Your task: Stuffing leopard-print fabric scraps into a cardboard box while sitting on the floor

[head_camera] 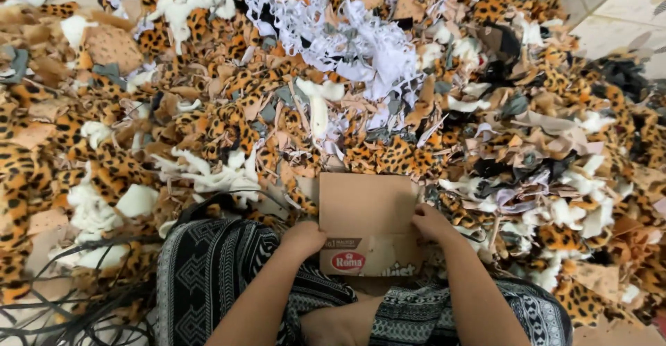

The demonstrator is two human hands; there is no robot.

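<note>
Item: flat brown cardboard piece point(369, 222), roughly rectangular, printed along its lower edge, long axis running away from the person toward the pile. It lies straight ahead of the lap, propped between both hands, its far edge touching the scraps.

Left hand point(303, 238): grip closed on the card's left edge near the lower corner, fingers curled behind and out of sight.

Right hand point(430, 222): grip pinching the right edge somewhat higher up, thumb on the face. Both hands are equally near; the card sits between them.

Lap: black-and-white patterned garment point(208, 277) over the knees, a bare foot point(336, 325) tucked below the card.

Surroundings: a deep heap of fabric offcuts point(229, 124), mostly leopard-print plush, with cream fleece bits, tan backing pieces and a tangle of white lace-like shreds point(361, 41) at the far centre. Black cords point(69, 304) trail at lower left. Pale tiled floor point(610, 6) shows at upper right.

Room: scraps crowd the card's far and side edges; open space only toward the lap.
</note>
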